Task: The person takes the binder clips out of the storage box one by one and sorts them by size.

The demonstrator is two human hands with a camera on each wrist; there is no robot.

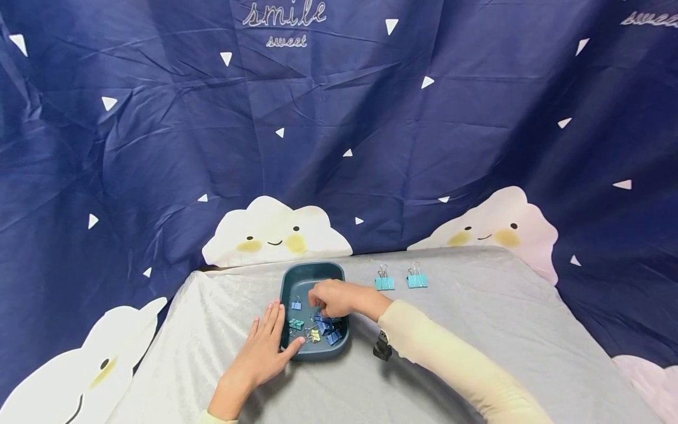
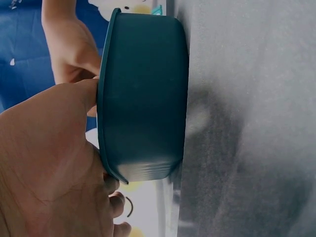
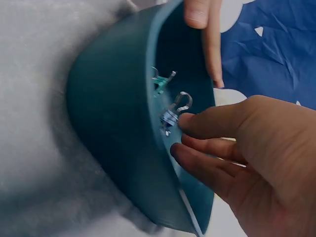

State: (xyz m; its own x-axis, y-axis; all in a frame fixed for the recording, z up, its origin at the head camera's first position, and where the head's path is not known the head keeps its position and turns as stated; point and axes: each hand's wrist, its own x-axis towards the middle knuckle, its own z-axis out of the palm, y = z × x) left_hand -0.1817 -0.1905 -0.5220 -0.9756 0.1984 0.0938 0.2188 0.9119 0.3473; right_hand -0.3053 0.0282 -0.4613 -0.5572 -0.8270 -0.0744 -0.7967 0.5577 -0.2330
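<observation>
Inside the teal bin (image 1: 312, 271), close by the fingertips of the right hand (image 1: 335, 297), lay a blue binder clip (image 3: 169, 118), its wire handles showing. It looked light, stiff and hardly fragile, though smooth metal might slip; the flat body or the paired handles would probably give the surest hold. The right fingertips were narrowly parted beside it, and whether they pinched anything I could not tell.

Toward the bin's near right lay a tangle of blue clips (image 1: 327, 325), with a yellow clip (image 1: 315, 335) beside it and a green clip (image 1: 296, 324) farther left. The left hand (image 1: 263, 350) rested along the bin's left side, fingers outstretched, thumb spread wide over the near left corner. Outside, to the right, two turquoise clips (image 1: 417, 281) stood apart on the gray cloth (image 1: 529, 306), near its far edge.

The head view gave the spread of clips but hid the right fingertips; the right wrist view brought those out beside the blue clip. The left wrist view showed the outer wall down to the cloth, yet none of the clips inside.
</observation>
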